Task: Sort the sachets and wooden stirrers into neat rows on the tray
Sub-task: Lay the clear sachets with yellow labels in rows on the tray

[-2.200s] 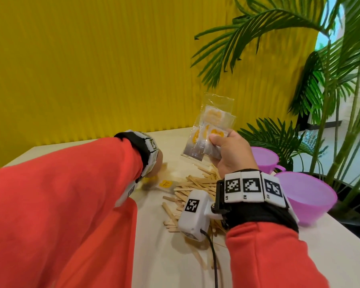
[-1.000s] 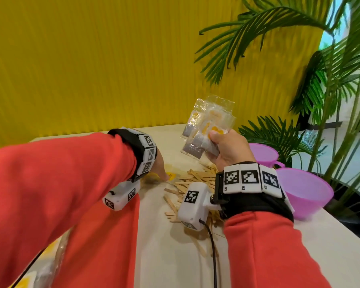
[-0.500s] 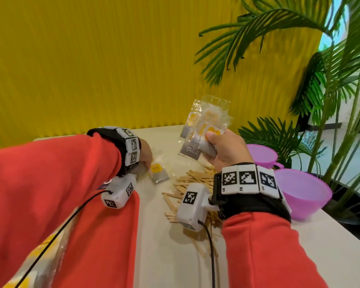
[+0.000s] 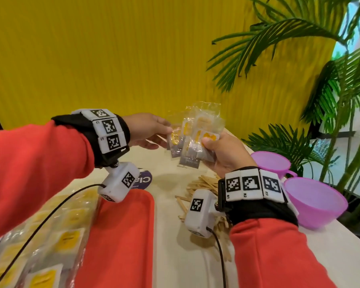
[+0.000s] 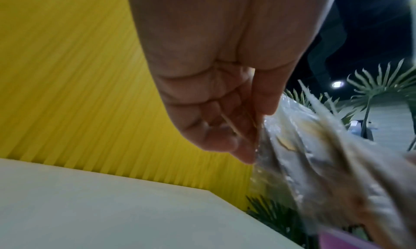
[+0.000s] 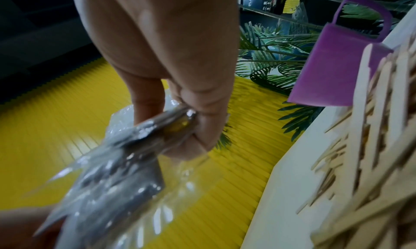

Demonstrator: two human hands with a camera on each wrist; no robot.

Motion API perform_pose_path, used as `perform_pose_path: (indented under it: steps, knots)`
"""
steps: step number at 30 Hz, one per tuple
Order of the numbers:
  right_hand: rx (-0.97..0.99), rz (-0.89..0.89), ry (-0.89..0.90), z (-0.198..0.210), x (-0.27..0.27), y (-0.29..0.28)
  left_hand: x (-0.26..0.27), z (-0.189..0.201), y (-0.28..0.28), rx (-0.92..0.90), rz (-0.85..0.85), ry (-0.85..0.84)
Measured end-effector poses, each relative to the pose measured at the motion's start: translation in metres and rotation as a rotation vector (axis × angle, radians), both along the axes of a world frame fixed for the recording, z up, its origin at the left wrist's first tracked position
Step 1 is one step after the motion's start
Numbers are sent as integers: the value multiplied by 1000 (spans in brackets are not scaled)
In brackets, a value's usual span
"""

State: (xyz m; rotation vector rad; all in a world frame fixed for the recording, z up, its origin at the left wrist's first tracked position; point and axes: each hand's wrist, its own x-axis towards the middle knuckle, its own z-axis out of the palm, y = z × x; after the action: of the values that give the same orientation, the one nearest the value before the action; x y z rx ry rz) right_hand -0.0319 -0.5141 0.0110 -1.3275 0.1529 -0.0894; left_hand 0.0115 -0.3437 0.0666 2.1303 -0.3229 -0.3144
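Observation:
My right hand (image 4: 218, 150) grips a fanned bunch of clear sachets (image 4: 197, 140) with yellow labels, raised above the table; in the right wrist view the thumb and fingers (image 6: 198, 128) clamp that bunch (image 6: 126, 156). My left hand (image 4: 154, 129) pinches one sachet (image 4: 175, 139) against the bunch's left edge, and the left wrist view shows its fingertips (image 5: 245, 153) on the plastic (image 5: 292, 146). A loose pile of wooden stirrers (image 4: 202, 183) lies on the table under my right wrist. The red tray (image 4: 123, 235) sits at lower centre. More sachets (image 4: 40, 246) lie in rows left of it.
Two purple plastic containers, a cup (image 4: 272, 163) and a bowl (image 4: 314, 202), stand at the table's right edge beside palm plants (image 4: 299, 142). A yellow ribbed wall (image 4: 112, 59) backs the table. A purple label (image 4: 142, 181) lies beyond the tray. Wrist camera cables trail over tray and table.
My left hand lifted a sachet off the table near the stirrers and brought it up and right to the bunch in my right hand. The right hand stayed raised.

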Motion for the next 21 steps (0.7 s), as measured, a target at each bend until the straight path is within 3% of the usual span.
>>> perform_pose_path:
  steps: [5, 8, 16, 21]
  knots:
    - [-16, 67, -94, 10, -8, 27, -27, -4, 5, -254, -38, 177]
    - [-76, 64, -143, 16, -16, 46, -42, -7, 18, -318, -133, 280]
    - [-166, 47, -182, 22, -51, 96, -90, -15, 58, -285, -88, 149]
    - [-203, 178, -59, 20, -90, 112, -127, -23, 79, -255, -122, 128]
